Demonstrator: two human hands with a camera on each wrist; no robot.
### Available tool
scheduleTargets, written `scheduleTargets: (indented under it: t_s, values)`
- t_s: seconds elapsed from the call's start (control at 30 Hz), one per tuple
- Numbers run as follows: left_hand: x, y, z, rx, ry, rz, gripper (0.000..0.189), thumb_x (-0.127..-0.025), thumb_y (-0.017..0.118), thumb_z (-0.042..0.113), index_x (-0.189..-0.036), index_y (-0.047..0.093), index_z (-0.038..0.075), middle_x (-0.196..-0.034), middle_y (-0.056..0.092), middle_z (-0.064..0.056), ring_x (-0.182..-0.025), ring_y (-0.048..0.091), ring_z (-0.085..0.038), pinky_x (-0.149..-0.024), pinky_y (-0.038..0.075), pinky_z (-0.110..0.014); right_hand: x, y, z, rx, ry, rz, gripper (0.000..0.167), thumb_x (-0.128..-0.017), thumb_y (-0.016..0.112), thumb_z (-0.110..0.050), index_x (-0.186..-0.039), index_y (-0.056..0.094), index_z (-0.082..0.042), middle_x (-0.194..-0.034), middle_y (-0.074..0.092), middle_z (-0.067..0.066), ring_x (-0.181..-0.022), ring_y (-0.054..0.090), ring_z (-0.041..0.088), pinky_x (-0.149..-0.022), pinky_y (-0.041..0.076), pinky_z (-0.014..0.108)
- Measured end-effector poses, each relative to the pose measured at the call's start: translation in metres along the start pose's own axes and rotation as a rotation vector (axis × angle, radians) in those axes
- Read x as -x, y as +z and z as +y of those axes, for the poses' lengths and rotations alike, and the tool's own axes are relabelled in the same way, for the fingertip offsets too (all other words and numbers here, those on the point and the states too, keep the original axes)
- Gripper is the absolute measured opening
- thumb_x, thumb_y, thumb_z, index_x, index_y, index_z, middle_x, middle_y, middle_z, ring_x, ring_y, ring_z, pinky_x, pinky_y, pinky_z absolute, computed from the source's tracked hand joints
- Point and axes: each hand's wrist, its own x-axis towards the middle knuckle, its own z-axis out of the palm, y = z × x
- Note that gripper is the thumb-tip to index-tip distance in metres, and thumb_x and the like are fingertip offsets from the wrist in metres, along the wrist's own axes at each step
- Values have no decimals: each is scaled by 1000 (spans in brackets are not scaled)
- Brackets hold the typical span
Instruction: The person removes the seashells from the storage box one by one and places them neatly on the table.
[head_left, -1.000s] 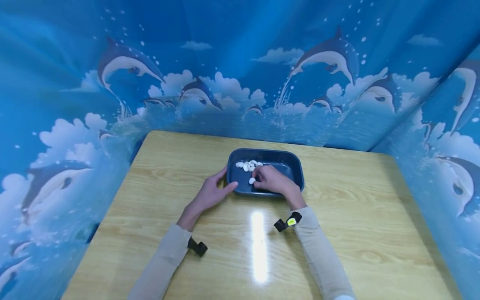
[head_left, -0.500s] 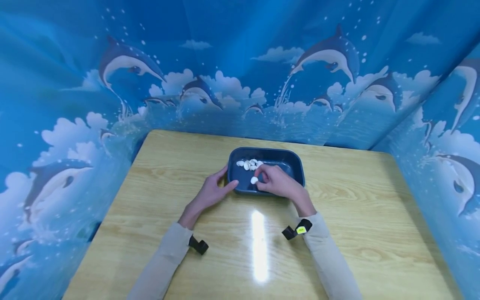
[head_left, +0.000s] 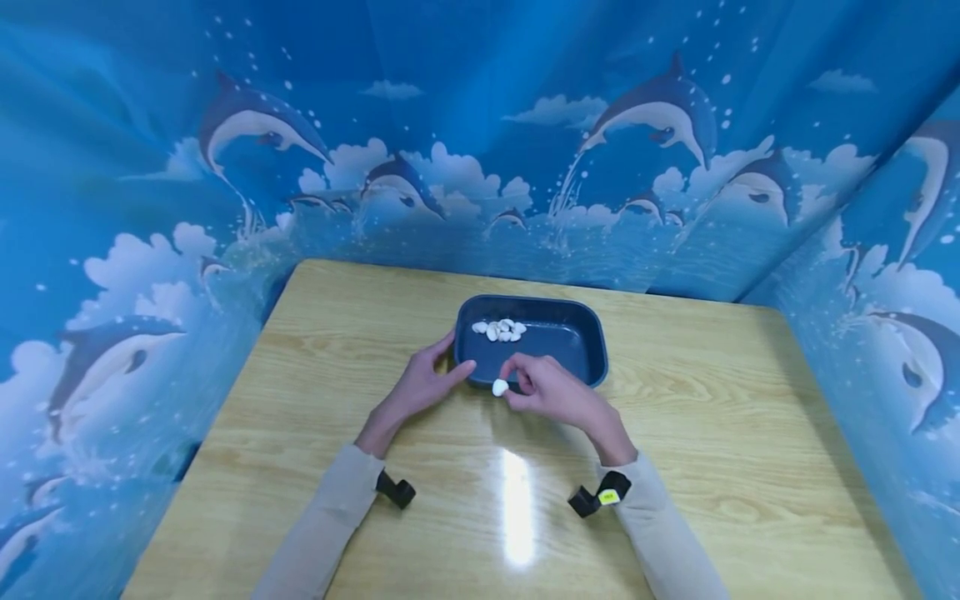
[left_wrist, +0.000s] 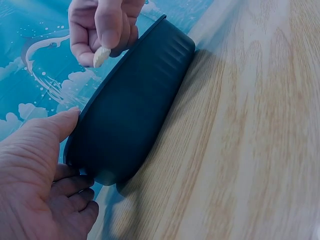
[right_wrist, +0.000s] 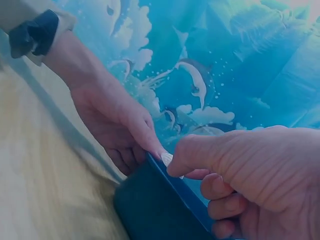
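In the head view, a dark blue rectangular tray [head_left: 558, 367] sits on the table with several white seashells [head_left: 504, 331] clustered at its back left. My left hand [head_left: 420, 387] holds the tray's near left corner, thumb at the rim and fingers against the outer end wall. Between thumb and index finger, my right hand [head_left: 555, 392] pinches one white seashell [head_left: 499, 387] just over the near rim. Ridges show on that held seashell [right_wrist: 167, 159] in the right wrist view. From the left wrist, the tray's outer side [left_wrist: 125, 105] is visible, but its inside is hidden.
The wood-grain table [head_left: 712, 433] extends around the tray on all sides, with a bright light reflection in front. A blue dolphin-printed curtain [head_left: 465, 108] hangs behind the table and along its sides. Black wrist straps [head_left: 606, 493] sit over both sleeves.
My right hand has lifted a seashell from the tray floor and carried it toward me, over the near rim. The left hand and tray stay about where they were.
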Motion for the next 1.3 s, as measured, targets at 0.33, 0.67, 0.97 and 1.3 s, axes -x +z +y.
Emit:
scheduleTargets:
  t_s: [0.33, 0.67, 0.97, 1.3]
  values:
    - [1, 0, 0, 4, 4, 7, 76, -102, 69, 38, -163, 32, 13, -169, 30, -5, -157, 26, -28, -128, 24, -48, 14, 17, -15, 39, -48, -38, 18, -94, 74, -11, -112, 69, -10, -66, 46, -12, -56, 40, 1, -52, 33, 19]
    - [-1, -1, 0, -7, -16, 13, 77, -101, 70, 40, -164, 32, 16, -169, 30, -2, -158, 24, -25, -129, 22, -47, 7, 50, -9, 57, -64, -166, 21, -93, 74, -14, -113, 70, -11, -69, 52, -12, -59, 45, -1, -52, 37, 18]
    - [0, 1, 3, -8, -42, 5, 76, -102, 69, 39, -164, 31, 20, -170, 29, 3, -158, 23, -21, -129, 23, -45, 2, 65, 4, 75, -8, -189, 22, -94, 74, -16, -115, 70, -10, -68, 56, -11, -55, 46, -1, -48, 36, 18]
    - [1, 0, 4, -4, -45, 6, 78, -101, 70, 41, -164, 31, 18, -170, 29, 0, -159, 21, -23, -129, 20, -47, -1, 65, 11, 110, -4, -124, 23, -96, 72, -15, -118, 69, -8, -67, 55, -12, -56, 46, -1, -49, 40, 19]
